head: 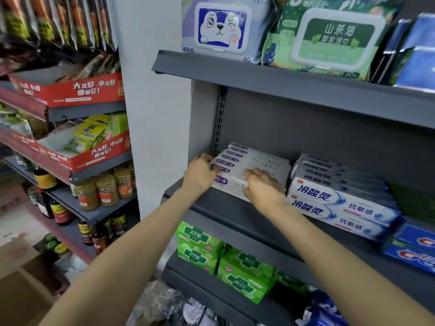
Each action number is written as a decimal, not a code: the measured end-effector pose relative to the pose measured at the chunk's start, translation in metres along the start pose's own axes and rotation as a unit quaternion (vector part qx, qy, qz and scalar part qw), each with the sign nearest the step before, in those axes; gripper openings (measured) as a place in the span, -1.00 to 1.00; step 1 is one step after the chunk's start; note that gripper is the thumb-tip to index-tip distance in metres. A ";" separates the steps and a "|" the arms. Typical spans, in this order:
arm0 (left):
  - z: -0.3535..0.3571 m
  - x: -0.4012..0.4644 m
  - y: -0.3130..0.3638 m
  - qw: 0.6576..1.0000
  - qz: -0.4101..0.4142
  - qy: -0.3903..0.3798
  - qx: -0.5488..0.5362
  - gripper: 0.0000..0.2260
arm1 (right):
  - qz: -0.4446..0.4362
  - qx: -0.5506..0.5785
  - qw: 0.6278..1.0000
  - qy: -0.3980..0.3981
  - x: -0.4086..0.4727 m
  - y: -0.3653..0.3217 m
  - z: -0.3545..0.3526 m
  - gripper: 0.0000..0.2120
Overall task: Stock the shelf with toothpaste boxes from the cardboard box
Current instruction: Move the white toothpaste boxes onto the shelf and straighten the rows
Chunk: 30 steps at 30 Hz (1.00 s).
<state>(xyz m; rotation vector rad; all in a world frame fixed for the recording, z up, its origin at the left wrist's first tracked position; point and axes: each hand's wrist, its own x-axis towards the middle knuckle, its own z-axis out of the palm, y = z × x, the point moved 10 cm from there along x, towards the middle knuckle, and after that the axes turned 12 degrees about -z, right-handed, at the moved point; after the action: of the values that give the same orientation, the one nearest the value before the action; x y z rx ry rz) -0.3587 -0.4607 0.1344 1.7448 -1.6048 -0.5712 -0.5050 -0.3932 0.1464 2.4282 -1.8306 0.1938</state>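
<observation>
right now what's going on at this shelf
A person is stocking toothpaste on the grey middle shelf. Both hands are on the row of white boxes with purple print at the shelf's left end: the left hand presses on the boxes' left ends, and the right hand lies on the front box. To the right sits a separate stack of blue and white toothpaste boxes. Green packs fill the shelf below. The cardboard box cannot be picked out with certainty.
</observation>
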 end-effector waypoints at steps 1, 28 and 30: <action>-0.010 -0.008 0.007 0.997 0.018 0.043 0.055 -0.69 | -0.007 0.007 1.000 0.013 -0.004 -0.004 -0.001 -0.58; -0.191 -0.332 -0.380 0.930 -0.254 -0.041 0.263 -0.79 | -0.143 0.348 0.909 -0.177 -0.197 -0.421 0.183 -0.77; -0.196 -0.341 -0.431 0.918 -0.303 -0.089 0.239 -0.76 | -0.131 0.348 0.900 -0.225 -0.203 -0.458 0.223 -0.73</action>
<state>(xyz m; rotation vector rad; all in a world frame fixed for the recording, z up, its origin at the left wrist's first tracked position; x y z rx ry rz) 0.0279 -0.0892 -0.0962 2.6647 -1.3758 -0.6719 -0.1100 -0.1083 -0.1051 3.4386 -1.7691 0.3360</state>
